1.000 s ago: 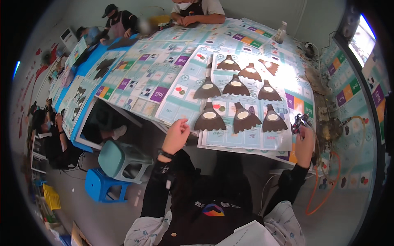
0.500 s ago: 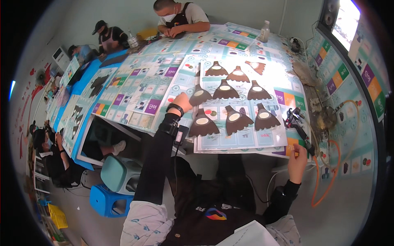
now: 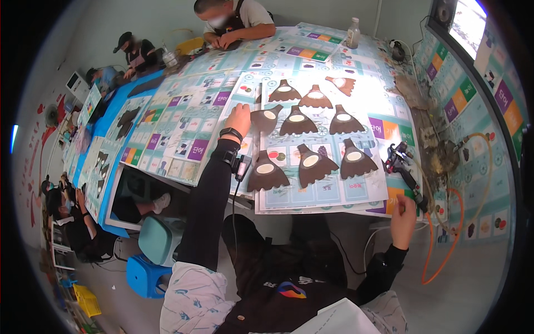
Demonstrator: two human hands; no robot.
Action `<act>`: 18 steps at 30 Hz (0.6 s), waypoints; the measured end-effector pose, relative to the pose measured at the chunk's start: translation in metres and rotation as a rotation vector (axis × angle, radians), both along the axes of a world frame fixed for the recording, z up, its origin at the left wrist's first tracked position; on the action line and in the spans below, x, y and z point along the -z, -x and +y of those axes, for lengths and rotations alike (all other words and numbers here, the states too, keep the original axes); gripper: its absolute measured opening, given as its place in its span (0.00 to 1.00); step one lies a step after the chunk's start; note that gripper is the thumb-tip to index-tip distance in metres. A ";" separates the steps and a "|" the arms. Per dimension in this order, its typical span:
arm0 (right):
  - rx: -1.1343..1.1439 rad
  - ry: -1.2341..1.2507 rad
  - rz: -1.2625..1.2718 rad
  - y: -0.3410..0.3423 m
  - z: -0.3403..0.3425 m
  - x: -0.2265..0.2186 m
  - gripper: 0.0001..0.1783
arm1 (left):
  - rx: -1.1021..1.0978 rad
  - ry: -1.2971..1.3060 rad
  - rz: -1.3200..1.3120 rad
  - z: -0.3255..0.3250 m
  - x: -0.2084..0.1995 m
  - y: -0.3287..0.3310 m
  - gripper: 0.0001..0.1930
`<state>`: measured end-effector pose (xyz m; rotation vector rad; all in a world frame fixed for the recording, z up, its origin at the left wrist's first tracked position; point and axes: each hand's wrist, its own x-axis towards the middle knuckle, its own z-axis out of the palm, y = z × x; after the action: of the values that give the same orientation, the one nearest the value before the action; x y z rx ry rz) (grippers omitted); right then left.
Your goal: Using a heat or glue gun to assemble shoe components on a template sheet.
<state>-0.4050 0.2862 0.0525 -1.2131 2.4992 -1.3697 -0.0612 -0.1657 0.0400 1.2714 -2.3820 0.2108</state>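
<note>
My left hand [image 3: 239,119] reaches over the table, closed on the edge of a brown fan-shaped piece [image 3: 260,120] with a scalloped rim and a pale oval patch. This piece is tilted, its narrow neck pointing up to the right. Several similar brown pieces lie in rows on a printed board [image 3: 289,201]; a lighter brown one [image 3: 341,84] is turned sideways at the far edge. Off the table's front right edge is my right hand [image 3: 403,221], its fingers curled together; what they hold, if anything, is hidden. A spray gun [image 3: 401,167] lies just beyond it.
An orange hose [image 3: 458,234] loops down at the right. A bottle [image 3: 353,34] stands at the back. Across the table a person [image 3: 245,22] works with both hands; others sit along the left. A teal stool [image 3: 156,240] and a blue stool [image 3: 146,275] stand below.
My left hand has moved away from me and slightly left. The brown piece at its fingers has shifted along and turned, its neck now leaning right. My right hand stays put.
</note>
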 end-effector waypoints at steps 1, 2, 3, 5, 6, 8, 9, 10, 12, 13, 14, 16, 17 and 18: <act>-0.003 0.006 0.000 0.000 -0.001 0.000 0.10 | 0.033 0.011 0.012 -0.001 -0.001 0.004 0.09; -0.011 0.026 -0.008 0.000 -0.002 0.001 0.10 | 0.065 0.022 0.025 -0.001 -0.003 0.007 0.09; -0.007 0.017 -0.012 0.000 -0.003 0.001 0.10 | 0.096 -0.007 0.080 -0.001 -0.003 0.010 0.07; -0.006 0.028 -0.054 0.000 -0.003 0.003 0.10 | 0.129 -0.020 0.097 0.000 -0.004 0.015 0.07; -0.010 0.031 -0.039 0.000 -0.003 0.003 0.10 | 0.146 -0.027 0.109 0.000 -0.004 0.016 0.07; -0.013 0.047 -0.061 0.002 -0.002 0.004 0.10 | 0.189 -0.044 0.143 0.000 -0.006 0.016 0.07; -0.011 0.037 -0.042 0.002 -0.001 0.004 0.10 | 0.198 -0.065 0.160 0.000 -0.007 0.016 0.07; -0.012 0.038 -0.040 0.003 -0.001 0.003 0.11 | 0.249 -0.044 0.154 0.001 -0.008 0.015 0.07; -0.015 0.036 -0.038 0.003 0.000 0.003 0.11 | 0.313 -0.040 0.131 0.002 -0.009 0.014 0.08; -0.017 0.033 -0.039 0.003 0.000 0.002 0.11 | 0.350 -0.031 0.124 0.003 -0.009 0.015 0.08; -0.015 0.030 -0.063 0.002 0.000 0.001 0.12 | 0.373 -0.033 0.114 0.005 -0.008 0.016 0.08; -0.019 0.033 -0.035 0.001 0.001 0.001 0.12 | 0.377 -0.040 0.121 0.008 -0.007 0.017 0.09; -0.019 0.036 -0.032 0.001 0.001 0.001 0.12 | 0.358 -0.043 0.138 0.011 -0.007 0.017 0.10; -0.019 0.035 -0.037 0.001 0.001 0.001 0.12 | 0.340 -0.047 0.156 0.015 -0.007 0.014 0.10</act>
<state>-0.4062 0.2876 0.0512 -1.2027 2.4434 -1.4236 -0.0752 -0.1505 0.0473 0.8483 -2.4302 -0.0462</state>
